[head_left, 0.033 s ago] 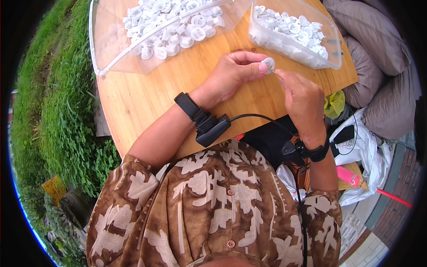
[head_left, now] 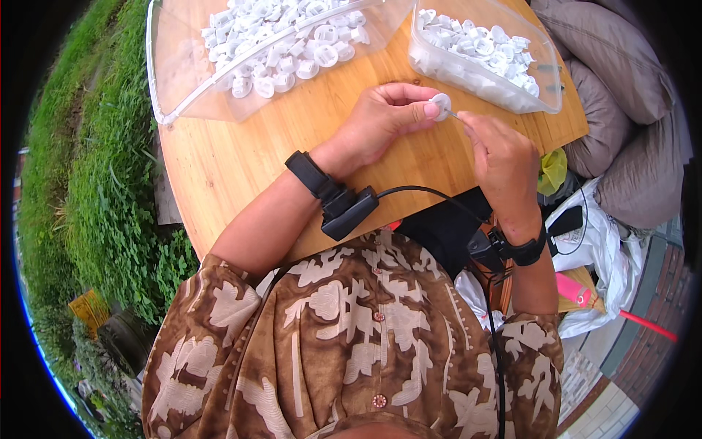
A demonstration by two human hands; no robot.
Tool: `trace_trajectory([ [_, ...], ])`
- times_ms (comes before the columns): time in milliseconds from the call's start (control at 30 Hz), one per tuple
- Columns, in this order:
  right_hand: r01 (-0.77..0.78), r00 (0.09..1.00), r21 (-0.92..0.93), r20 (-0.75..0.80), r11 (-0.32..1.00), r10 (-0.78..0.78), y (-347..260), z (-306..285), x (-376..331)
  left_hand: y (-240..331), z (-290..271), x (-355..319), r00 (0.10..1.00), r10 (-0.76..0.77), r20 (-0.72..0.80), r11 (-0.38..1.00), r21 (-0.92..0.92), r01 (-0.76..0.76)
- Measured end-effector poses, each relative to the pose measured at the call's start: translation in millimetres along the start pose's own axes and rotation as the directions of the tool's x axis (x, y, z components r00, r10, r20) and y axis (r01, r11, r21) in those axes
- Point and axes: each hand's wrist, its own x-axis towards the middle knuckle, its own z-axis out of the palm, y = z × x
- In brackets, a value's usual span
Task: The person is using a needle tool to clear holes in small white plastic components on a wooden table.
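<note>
My left hand [head_left: 391,121] pinches a small round white plastic piece [head_left: 439,107] between thumb and fingers, above the table. My right hand [head_left: 506,162] is closed on a thin metal tool [head_left: 454,114], its shaft pointing left at the white piece. The fingers cover the rest of the tool, so its kind is hidden. Whether the tip touches the piece I cannot tell. Beyond my left hand stands a large clear plastic bin [head_left: 179,91] with many similar white pieces [head_left: 281,55]. A smaller clear tub [head_left: 537,104] behind my right hand holds more of them.
Under the bins is a wooden table [head_left: 241,157] with a curved edge. Both wrists wear black straps with devices; a cable [head_left: 424,190] runs between the arms. Grey padded fabric [head_left: 621,117], white plastic bags [head_left: 614,256] and a yellow bag [head_left: 553,173] lie at right. Grass [head_left: 110,161] borders the left.
My right hand has moved slightly right, drawing the metal tool back from the white piece, so more of its shaft shows. My left hand has barely moved.
</note>
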Motion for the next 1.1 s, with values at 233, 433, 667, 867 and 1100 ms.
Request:
trace_trajectory([
  [233,-0.002,1.0,0.016,0.03,1.0,0.001,3,-4,0,3,-2,1,0.998,-0.02,0.054,0.999,-0.031,0.021],
  [433,0.031,0.997,-0.131,0.068,0.991,-0.023,-9,-10,5,2,-3,1,0.999,0.016,0.046,1.0,0.003,-0.016],
  [667,0.049,0.995,-0.163,0.096,0.985,-0.034,-13,-8,7,2,-2,1,0.999,0.018,0.047,1.0,-0.005,-0.017],
  [867,0.09,0.991,-0.305,0.126,0.948,-0.053,-19,-9,9,2,2,1,0.999,0.028,0.019,1.0,0.006,-0.028],
  [1100,0.246,0.957,-0.473,0.254,0.846,-0.136,-21,-7,12,-3,0,3,1.0,0.0,0.02,0.996,0.087,-0.002],
])
